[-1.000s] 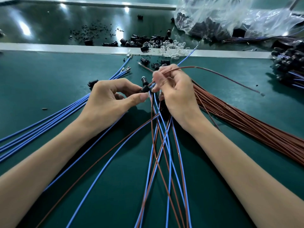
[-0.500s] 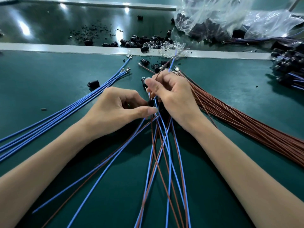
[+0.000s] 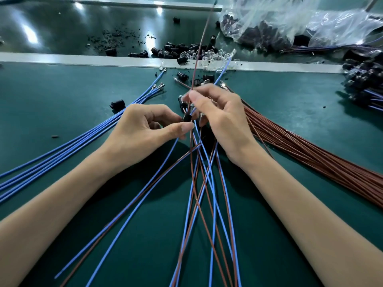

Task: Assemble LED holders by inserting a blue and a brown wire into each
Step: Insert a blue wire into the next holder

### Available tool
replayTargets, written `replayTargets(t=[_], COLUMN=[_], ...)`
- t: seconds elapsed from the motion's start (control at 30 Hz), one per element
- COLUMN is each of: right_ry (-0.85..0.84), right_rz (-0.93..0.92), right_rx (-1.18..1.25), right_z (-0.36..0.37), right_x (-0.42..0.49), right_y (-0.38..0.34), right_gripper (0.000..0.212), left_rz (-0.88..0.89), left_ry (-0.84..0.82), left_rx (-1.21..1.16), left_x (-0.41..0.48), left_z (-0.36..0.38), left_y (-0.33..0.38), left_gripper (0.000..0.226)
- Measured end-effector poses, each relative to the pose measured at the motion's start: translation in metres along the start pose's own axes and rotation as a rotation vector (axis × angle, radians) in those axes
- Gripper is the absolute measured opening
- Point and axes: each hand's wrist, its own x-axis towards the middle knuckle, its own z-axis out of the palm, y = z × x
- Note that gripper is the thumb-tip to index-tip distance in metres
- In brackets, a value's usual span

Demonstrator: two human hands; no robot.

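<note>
Black cylindrical LED holder (image 3: 187,117), pinched by fingertips of left hand (image 3: 145,129), above crossed wires. Brown wire (image 3: 202,44), pinched in right hand (image 3: 219,112), rising almost upright. Blue wire (image 3: 223,69), slanting up from behind same hand. Blue wire bundle (image 3: 83,141) fanned at left, brown wire bundle (image 3: 310,154) at right.

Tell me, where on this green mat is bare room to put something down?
Bare mat lies left of the blue wire bundle, below the white strip, and between the brown wire bundle and the right-hand pile of black holders. Crowded: the crossed wires mid-mat.
</note>
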Motion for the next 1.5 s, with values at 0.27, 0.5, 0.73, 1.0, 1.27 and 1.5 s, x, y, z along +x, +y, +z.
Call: replayTargets(t=[0.27,0.5,0.73,1.0,1.27,1.5], right_ry=[-0.031,-0.005,0.093,-0.048,0.039,0.062], right_rz=[-0.012,-0.015,0.002,-0.021,-0.049,-0.018], right_rx=[-0.034,0.022,0.207,0.074,0.115,0.213], right_z=[0.0,-0.004,-0.007,-0.006,-0.01,-0.01], right_x=[0.0,0.003,0.006,0.003,0.005,0.005], right_y=[0.002,0.003,0.003,0.004,0.004,0.003], right_gripper=[0.015,0.017,0.011,0.012,0.014,0.007], left_rz=[0.019,0.043,0.035,0.079,0.068,0.067], left_ry=[0.038,0.053,0.057,0.09,0.11,0.135], left_rx=[0.006,0.011,0.038,0.066,0.077,0.079], left_x=[-0.001,-0.001,0.001,0.001,0.002,0.002], left_z=[0.001,0.002,0.002,0.003,0.003,0.004], left_y=[0.0,0.0,-0.003,-0.002,-0.003,-0.002], left_gripper=[0.022,0.021,0.018,0.021,0.017,0.019])
